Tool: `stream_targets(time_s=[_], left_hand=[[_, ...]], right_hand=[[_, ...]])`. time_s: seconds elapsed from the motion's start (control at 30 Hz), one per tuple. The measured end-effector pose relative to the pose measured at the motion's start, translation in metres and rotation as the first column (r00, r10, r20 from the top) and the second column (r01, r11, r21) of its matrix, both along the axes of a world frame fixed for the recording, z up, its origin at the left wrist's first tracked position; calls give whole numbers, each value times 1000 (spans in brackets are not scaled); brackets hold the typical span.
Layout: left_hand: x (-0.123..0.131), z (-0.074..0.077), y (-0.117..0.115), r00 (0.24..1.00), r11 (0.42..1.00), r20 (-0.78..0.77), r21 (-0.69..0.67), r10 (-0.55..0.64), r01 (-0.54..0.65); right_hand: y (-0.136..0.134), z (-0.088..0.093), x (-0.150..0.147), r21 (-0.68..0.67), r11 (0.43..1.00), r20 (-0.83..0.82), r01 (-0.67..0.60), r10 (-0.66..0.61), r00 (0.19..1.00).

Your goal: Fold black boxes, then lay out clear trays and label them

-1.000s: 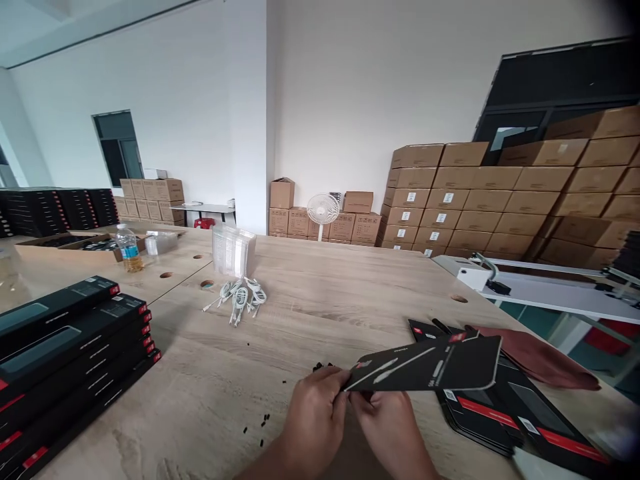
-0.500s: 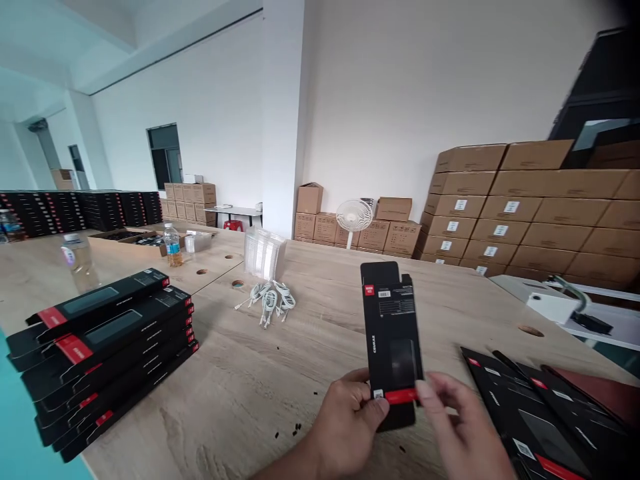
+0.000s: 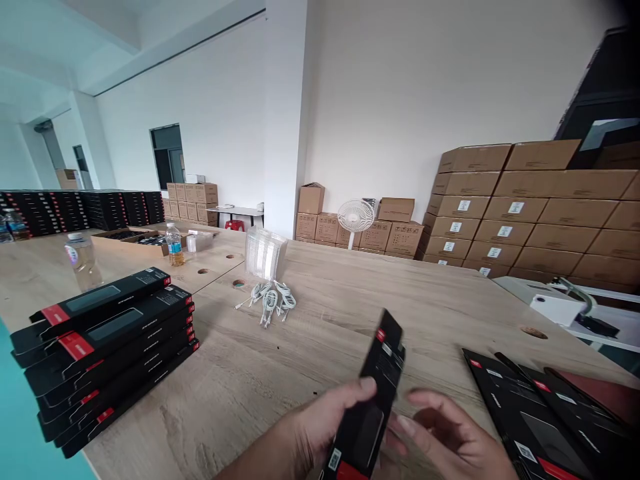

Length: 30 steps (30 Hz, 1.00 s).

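My left hand (image 3: 325, 417) is closed around a black cardboard box (image 3: 367, 413) with red bands and a clear window. Its thumb lies along the box's left edge, and fingertips show past the right one. The box tilts, its top flaps pointing up and away; its lower end runs out of the picture. Close by its right side is my right hand (image 3: 445, 433), fingers apart and slightly curled; whether the thumb touches the box I cannot tell. Flat black boxes (image 3: 545, 420) lie at the right. A stack of shaped black boxes (image 3: 125, 347) stands on the left.
On the wooden table (image 3: 250, 400) are bundled white cables (image 3: 270, 300), clear plastic trays (image 3: 265, 255), bottles (image 3: 174, 245) and a shallow carton (image 3: 125, 247). Behind stand a white fan (image 3: 355, 217) and stacked cartons (image 3: 520, 207). A white device (image 3: 555, 307) sits at the right.
The box has moved down toward me and turned, now leaning with its narrow side more in view. My right hand has come off its red lower band, and its fingers have spread.
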<state>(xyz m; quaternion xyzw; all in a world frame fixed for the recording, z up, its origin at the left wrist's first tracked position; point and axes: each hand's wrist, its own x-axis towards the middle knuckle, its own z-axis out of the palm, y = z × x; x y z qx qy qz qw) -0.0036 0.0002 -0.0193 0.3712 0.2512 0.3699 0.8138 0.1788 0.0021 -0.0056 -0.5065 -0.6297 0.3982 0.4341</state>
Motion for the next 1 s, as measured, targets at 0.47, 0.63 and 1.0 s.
stream_targets(time_s=[0.47,0.63,1.0], left_hand=[[2,10,-18,997,996,24,-51,-75,77],[0,3,-22,924,959,276,-27,-264,282],[11,23,-37,837,816,-394,569,379,-103]], right_hand=[[3,20,29,-31,999,-309,24,-33,950],[-13,13,18,-105,957,-479,-270,190,857],[-16,10,0,-133,977,-534,-164,69,843]])
